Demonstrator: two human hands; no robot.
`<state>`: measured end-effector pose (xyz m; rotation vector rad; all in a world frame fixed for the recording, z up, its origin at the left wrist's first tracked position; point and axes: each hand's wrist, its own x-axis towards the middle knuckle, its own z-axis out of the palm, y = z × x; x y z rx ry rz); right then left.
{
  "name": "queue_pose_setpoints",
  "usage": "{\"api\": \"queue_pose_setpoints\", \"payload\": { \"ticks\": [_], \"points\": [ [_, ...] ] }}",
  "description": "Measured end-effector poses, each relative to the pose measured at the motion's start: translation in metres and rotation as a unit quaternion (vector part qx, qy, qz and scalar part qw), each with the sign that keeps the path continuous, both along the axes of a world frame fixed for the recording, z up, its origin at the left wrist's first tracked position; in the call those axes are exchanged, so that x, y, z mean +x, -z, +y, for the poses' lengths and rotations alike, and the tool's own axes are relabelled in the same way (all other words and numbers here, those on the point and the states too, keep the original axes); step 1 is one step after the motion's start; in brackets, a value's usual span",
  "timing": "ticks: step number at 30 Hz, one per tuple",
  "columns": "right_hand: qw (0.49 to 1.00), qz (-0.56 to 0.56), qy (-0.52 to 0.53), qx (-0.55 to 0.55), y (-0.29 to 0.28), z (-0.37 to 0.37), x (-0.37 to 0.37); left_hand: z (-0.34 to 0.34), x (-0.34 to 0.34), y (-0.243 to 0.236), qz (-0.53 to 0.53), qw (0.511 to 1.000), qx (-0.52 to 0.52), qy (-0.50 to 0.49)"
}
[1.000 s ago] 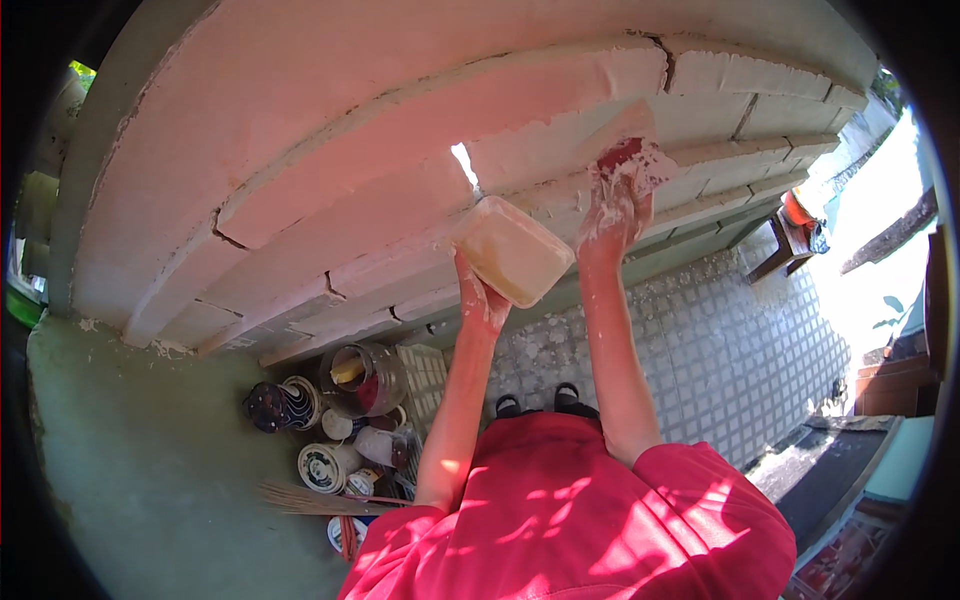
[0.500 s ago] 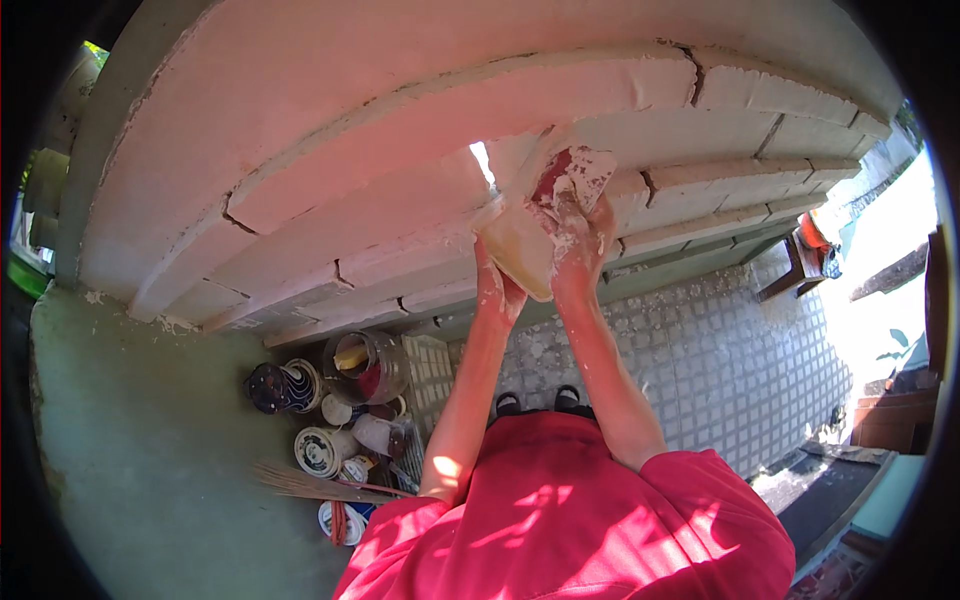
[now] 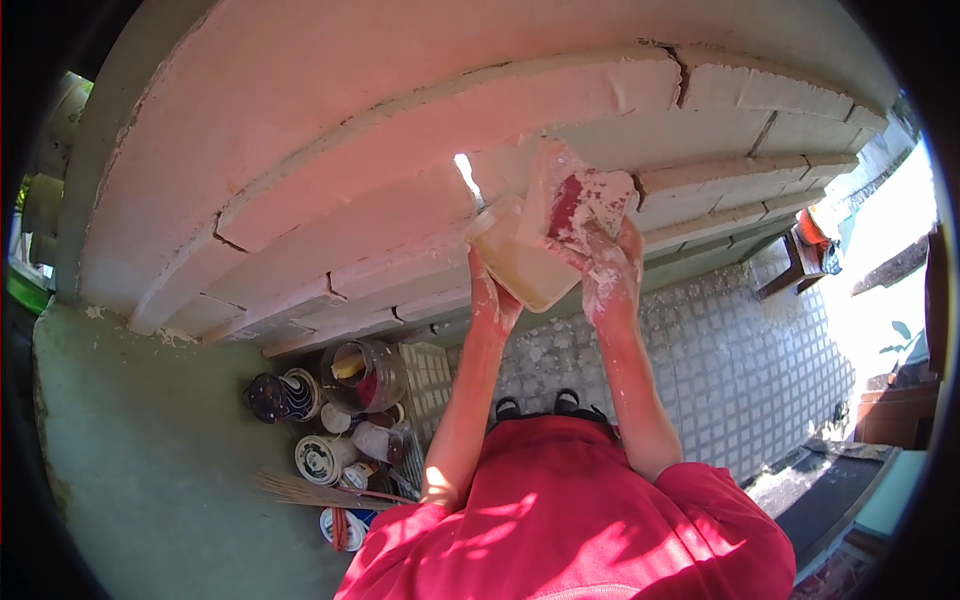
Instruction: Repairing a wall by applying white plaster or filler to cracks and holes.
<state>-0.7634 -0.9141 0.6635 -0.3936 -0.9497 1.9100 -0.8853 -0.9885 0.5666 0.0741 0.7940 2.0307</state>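
Note:
My left hand (image 3: 491,297) grips the lower left side of a shallow cream-coloured rectangular tray (image 3: 525,268), which tilts toward me. White paste smears its fingers. My right hand (image 3: 612,278), coated with white paste, is closed on a red plastic putty spreader (image 3: 567,204). Pale paste covers much of the spreader's face and edges. The spreader sits over the tray's right part and hides it. Both are held just in front of the pale stepped wall (image 3: 440,115). Whether the spreader touches the tray, I cannot tell.
Cracks run across the wall's ledges, and bright light shows through a gap (image 3: 467,178). On the lower left stand a clear bucket (image 3: 400,385), several white tubs (image 3: 318,458) and a stick broom (image 3: 300,490). Tiled floor (image 3: 720,370) lies below; a wooden bench (image 3: 795,268) stands right.
My right hand has moved the spreader to the right, turning its red face more into view. The tray has shifted slightly, with more of its inside showing.

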Motion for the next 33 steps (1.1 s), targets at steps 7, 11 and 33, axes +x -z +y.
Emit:
{"api": "queue_pose_setpoints", "payload": {
  "ticks": [7,11,33],
  "points": [
    [0.839,-0.332,0.297,0.314,-0.034,0.037,-0.018,0.012,0.005,-0.013,0.002,0.999,0.028,-0.015],
    [0.78,-0.281,0.366,0.422,-0.018,0.035,-0.063,0.011,0.012,-0.018,0.015,0.998,0.058,0.004],
    [0.822,-0.185,0.357,0.402,-0.003,0.039,-0.071,-0.001,0.013,-0.017,-0.013,0.999,0.039,-0.014]
  ]
}}
